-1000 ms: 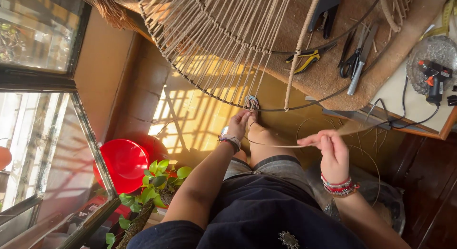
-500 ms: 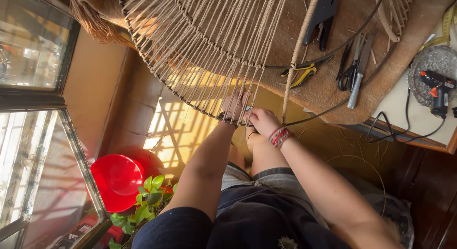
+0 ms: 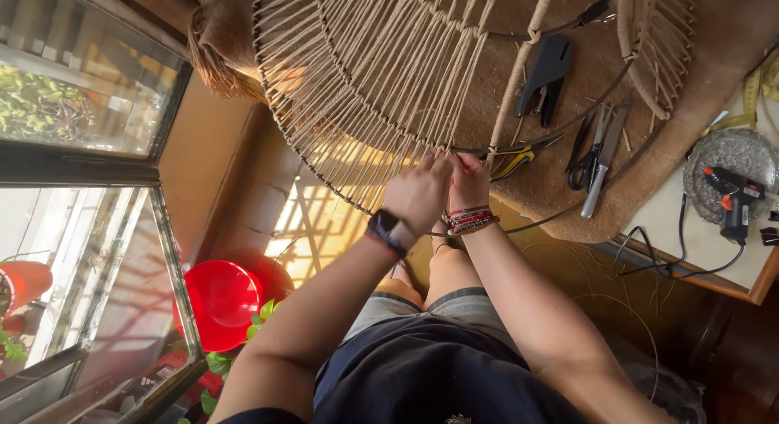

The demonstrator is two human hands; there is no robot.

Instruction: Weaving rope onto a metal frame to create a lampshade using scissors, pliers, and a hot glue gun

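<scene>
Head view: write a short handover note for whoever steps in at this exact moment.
Left hand and right hand are pressed together at the lower rim of the wire frame, pinching cord; the exact grip is hidden.
The frame lies on the brown mat, with scissors, black pliers and a glue gun to the right.
Done: cord strands cover the frame's left part.
Left: the section right of the hands is bare wire.

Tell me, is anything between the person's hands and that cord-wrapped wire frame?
Nothing visible. The left hand and right hand are already together at the rim of the cord-wrapped frame. The scissors and pliers lie off to the side.
</scene>
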